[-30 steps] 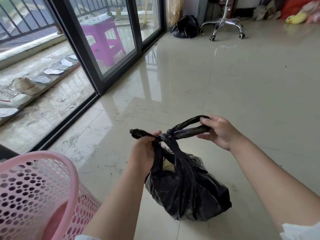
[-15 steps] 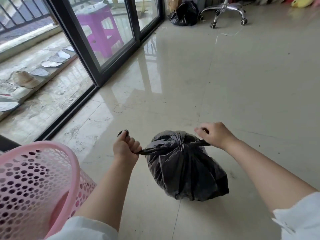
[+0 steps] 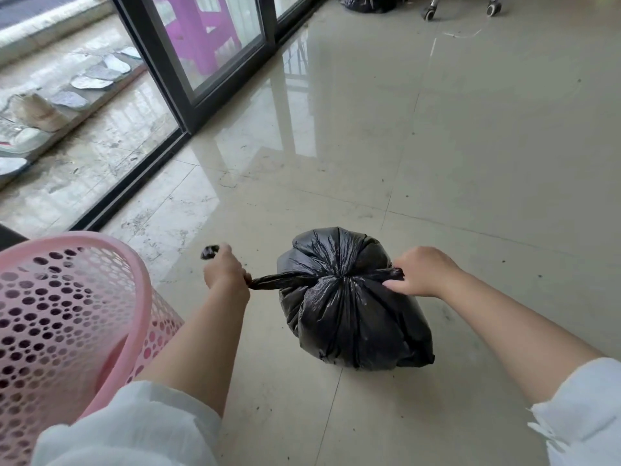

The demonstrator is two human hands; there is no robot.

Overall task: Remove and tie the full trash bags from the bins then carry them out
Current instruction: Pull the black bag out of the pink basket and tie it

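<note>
Pulling: both hands tug the two twisted ends of the bag apart, so I think the knot is being drawn tight.
Left fingers: the left hand [image 3: 224,271] is curled in a fist round the left end [image 3: 279,280]; a stub of that end pokes out past the knuckles.
Right fingers: the right hand [image 3: 421,271] pinches the right end [image 3: 395,273], with thumb and fingers bent round it.
Bag place: the bag [image 3: 353,304] sits on the floor [image 3: 470,146] between the two hands, just beside the pink bin [image 3: 134,284].
Bag top: the plastic bunches into folds that meet at the middle, where the ends cross.
Soft or stiff: it looks soft and crinkly; it would bend and squash where you squeeze it.
Slippery: the plastic is shiny, so I think a loose hold could slide off.
Heavy or light: it is round and full, but small. My guess is one hand can lift it; I cannot tell for sure.
Fragile: thin plastic may rip if pulled too hard or poked from inside.
Where to hold: take it by the knot or the twisted ends, where the plastic is thickest, not by the thin sides.
What is left: the knot may need a second tie, and then the bag must be carried out.
Farther off: another black bag [image 3: 368,3] lies by the far wall, near some chair wheels [image 3: 462,8].
Side: a glass door [image 3: 201,62] runs along the left.
</note>
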